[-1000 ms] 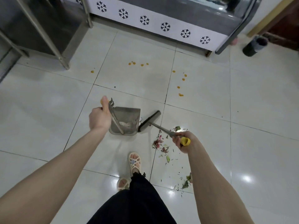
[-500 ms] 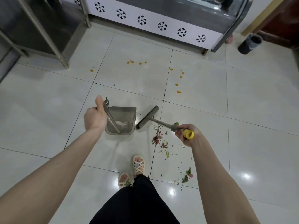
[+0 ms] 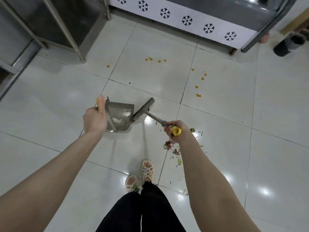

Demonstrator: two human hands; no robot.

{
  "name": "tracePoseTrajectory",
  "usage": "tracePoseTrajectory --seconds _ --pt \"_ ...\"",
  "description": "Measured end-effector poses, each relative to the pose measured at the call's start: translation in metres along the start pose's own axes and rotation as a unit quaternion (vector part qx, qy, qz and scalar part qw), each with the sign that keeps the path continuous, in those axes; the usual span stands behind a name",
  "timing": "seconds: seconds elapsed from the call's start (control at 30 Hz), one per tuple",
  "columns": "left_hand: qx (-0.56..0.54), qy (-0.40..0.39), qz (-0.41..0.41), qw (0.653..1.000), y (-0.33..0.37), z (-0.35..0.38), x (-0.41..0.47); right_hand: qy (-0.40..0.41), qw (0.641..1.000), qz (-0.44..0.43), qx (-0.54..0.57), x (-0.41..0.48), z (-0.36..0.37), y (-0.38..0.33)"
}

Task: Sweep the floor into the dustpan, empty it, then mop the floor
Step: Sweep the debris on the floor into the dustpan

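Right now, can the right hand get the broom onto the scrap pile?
Probably yes. The right hand grips the broom, head beside the dustpan; the scrap pile lies on open floor just below that hand, nothing between.

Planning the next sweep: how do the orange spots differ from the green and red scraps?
The orange spots are round, one colour and scattered beyond the dustpan; the green and red scraps are thin shreds, clustered by the right hand. Both lie on the white tiles, outside the dustpan.

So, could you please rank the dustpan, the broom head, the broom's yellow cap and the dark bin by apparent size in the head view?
1. dustpan
2. dark bin, close behind, though farther from the camera
3. broom head
4. broom's yellow cap
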State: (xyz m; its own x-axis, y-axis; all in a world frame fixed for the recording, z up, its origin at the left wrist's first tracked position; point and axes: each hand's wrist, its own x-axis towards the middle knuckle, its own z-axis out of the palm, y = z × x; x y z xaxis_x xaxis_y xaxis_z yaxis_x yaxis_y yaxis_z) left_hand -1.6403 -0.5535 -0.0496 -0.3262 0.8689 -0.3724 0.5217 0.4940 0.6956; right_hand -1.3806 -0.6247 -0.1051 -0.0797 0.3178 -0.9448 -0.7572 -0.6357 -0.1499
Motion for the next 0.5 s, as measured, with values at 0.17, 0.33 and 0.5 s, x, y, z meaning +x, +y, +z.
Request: tracePoseTrajectory --seconds 0.17,0.33,0.5 --pt "0.013 -0.015 0.01 1.0 -0.004 0.01 -0.008 0.049 0.999 -0.006 0.023 -0.009 -0.026 0.003" --pt "0.017 -0.035 0.013 0.999 -0.008 0.023 -0.022 0.1 0.994 -0.011 0.031 -0.036 -0.068 0.008" --pt "0.003 -0.045 -0.003 0.999 -0.014 0.03 -0.032 0.119 0.992 -0.006 0.032 -0.059 -0.09 0.009"
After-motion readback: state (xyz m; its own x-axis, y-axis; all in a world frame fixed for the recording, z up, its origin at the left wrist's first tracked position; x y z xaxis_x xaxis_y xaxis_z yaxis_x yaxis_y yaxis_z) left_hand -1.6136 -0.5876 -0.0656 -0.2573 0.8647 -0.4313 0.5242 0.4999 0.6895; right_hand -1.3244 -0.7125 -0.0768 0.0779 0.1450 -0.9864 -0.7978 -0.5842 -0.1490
